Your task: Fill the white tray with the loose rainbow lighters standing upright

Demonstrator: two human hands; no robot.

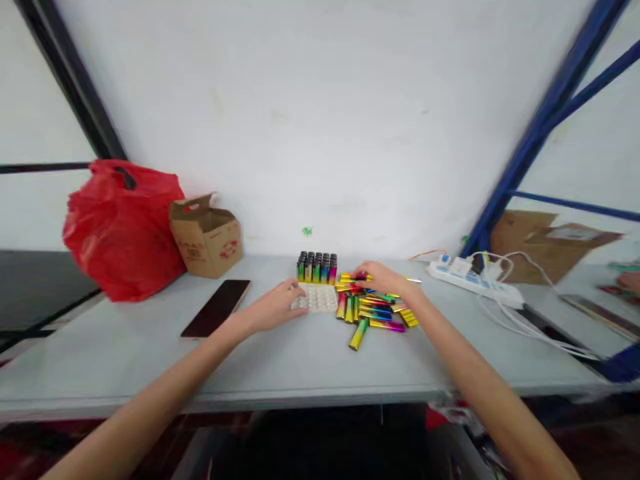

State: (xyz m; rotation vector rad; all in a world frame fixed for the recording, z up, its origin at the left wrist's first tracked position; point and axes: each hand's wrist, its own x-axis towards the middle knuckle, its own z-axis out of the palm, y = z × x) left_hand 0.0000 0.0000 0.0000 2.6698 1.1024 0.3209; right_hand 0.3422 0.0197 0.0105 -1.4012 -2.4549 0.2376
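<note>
A white tray [320, 298] with round holes lies on the grey table [280, 367]. My left hand [277, 305] is at the tray's left edge, fingers apart, with nothing in it. Behind the tray several shiny multicoloured cylinders [317, 269] with black tops stand upright in rows. To the right is a loose pile of similar cylinders [375, 308], lying flat in several directions. My right hand [380, 277] reaches over the back of this pile, its fingers bent down onto the cylinders; whether it grips one is hidden. One green and yellow cylinder [359, 335] lies nearest the front edge.
A dark phone [217, 308] lies left of my left hand. Further left are a cardboard box [213, 243] and a red plastic bag [127, 233]. A white power strip [473, 283] with cables is on the right. Another person's hand [629, 282] shows at the far right.
</note>
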